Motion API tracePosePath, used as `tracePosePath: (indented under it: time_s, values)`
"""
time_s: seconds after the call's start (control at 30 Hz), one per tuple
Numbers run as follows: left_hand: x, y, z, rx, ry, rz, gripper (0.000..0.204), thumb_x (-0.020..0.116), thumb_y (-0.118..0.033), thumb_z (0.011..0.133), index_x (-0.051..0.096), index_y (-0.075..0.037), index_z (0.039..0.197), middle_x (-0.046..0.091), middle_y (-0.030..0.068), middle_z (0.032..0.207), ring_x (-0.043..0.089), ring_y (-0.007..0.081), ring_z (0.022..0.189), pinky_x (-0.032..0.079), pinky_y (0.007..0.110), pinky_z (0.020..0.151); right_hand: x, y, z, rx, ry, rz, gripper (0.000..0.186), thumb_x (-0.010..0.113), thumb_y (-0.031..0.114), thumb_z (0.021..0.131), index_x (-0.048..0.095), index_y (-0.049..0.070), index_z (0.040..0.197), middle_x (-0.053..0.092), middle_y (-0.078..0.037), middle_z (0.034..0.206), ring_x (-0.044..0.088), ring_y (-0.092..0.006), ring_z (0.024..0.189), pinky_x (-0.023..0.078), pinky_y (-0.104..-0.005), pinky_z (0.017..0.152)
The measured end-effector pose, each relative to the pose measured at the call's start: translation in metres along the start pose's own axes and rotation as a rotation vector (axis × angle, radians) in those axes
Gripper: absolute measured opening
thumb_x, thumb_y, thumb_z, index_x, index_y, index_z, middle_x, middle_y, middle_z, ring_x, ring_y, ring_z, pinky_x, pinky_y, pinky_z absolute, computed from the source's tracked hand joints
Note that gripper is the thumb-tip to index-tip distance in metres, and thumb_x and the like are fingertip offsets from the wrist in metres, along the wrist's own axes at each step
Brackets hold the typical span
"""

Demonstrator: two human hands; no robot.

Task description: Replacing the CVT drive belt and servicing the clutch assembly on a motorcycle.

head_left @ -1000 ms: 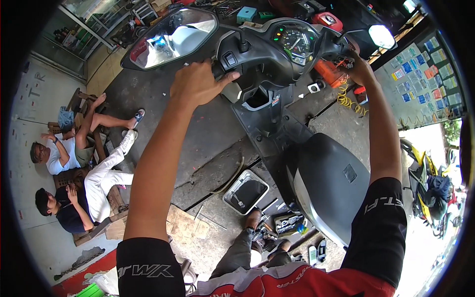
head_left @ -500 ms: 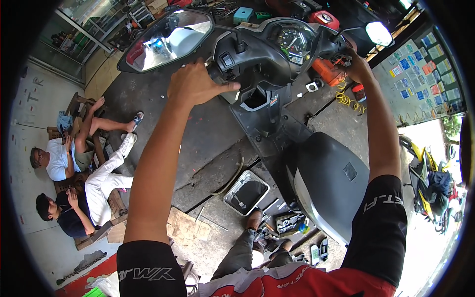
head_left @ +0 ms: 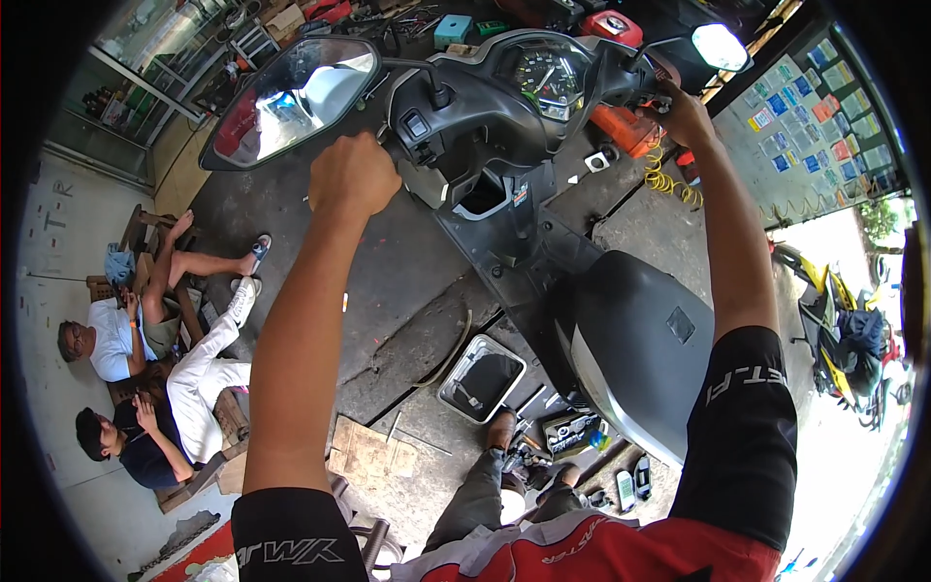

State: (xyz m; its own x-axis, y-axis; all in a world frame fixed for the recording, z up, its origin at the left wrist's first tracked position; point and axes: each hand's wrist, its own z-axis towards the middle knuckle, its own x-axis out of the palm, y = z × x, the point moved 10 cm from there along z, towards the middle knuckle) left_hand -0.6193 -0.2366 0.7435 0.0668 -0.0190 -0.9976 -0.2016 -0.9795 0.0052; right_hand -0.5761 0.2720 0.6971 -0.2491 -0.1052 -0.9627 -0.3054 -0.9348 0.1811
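Slantwise ahead stood a dark scooter (head_left: 630, 301)

Its handlebar (head_left: 485, 121) and round instrument cluster (head_left: 541, 82) sat at upper centre, with the seat (head_left: 635, 315) toward the lower right. The left hand (head_left: 354, 177) was curled into a fist at the handlebar's left end, hiding the grip; whether its fingers wrapped that grip could not be told. The right hand (head_left: 687, 118) bent over the opposite end, its fingers too obscured to show how tightly they pressed.

Good handling seemed to call for even pressure from both palms, relaxed elbows and a square stance, since pushing harder on one side could swing the front end. A coiled yellow hose (head_left: 662, 181) lay beyond the right forearm (head_left: 737, 233). Nearer the wearer's feet were a white tray (head_left: 501, 347) and an open tool case (head_left: 574, 434); two seated people (head_left: 145, 422) lined the left wall (head_left: 58, 388).
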Motion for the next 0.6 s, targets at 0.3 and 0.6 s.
tracePosePath:
  time_s: [0.3,0.6]
  values:
    - [0.0008,0.0009,0.0012,-0.013,-0.001,-0.004,0.03,0.067,-0.018,0.081,0.074,-0.002,0.106,0.073,0.0239,0.108,0.07,0.0388,0.105,0.057,0.045,0.091,0.0012,0.0065,-0.004,0.113,-0.001,-0.151,0.085,0.08,0.06,0.076,0.05,0.022,0.146,0.07,-0.019,0.122,0.067,-0.0389,0.111,0.055,-0.0473,0.094]
    - [0.0028,0.0032,-0.0011,-0.029,0.028,-0.031,0.029,0.068,-0.019,0.081,0.075,-0.002,0.103,0.073,0.0232,0.108,0.071,0.0384,0.104,0.057,0.044,0.091,0.0048,0.0075,-0.0039,0.123,0.016,-0.153,0.091,0.079,0.061,0.076,0.044,0.024,0.151,0.068,-0.021,0.124,0.066,-0.0392,0.114,0.054,-0.0478,0.094]
